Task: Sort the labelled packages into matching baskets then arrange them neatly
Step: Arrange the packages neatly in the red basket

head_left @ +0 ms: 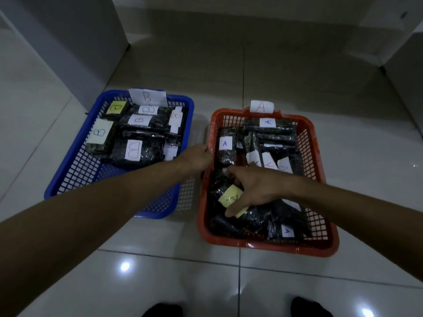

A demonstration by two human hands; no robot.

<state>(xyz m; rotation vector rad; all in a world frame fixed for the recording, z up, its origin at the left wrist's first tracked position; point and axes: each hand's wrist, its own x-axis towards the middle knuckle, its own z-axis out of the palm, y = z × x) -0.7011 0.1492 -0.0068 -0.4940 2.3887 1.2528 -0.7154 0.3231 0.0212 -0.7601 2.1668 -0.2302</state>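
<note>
A blue basket [68, 177] tagged B stands on the left and holds several dark packages with B labels. To its right a red basket [270, 244] tagged A holds several dark packages with A labels. My right hand [254, 188] is inside the red basket, fingers curled round a dark package with a yellow A label [229, 194]. My left hand [198, 156] grips the left rim of the red basket. Another A package [226, 145] lies just beyond both hands.
Both baskets sit on a glossy white tiled floor [171, 282]. A white wall or cabinet [87, 42] rises behind the blue basket, and another pale block [402, 65] stands at the far right. Two dark feet [160, 311] show at the bottom edge.
</note>
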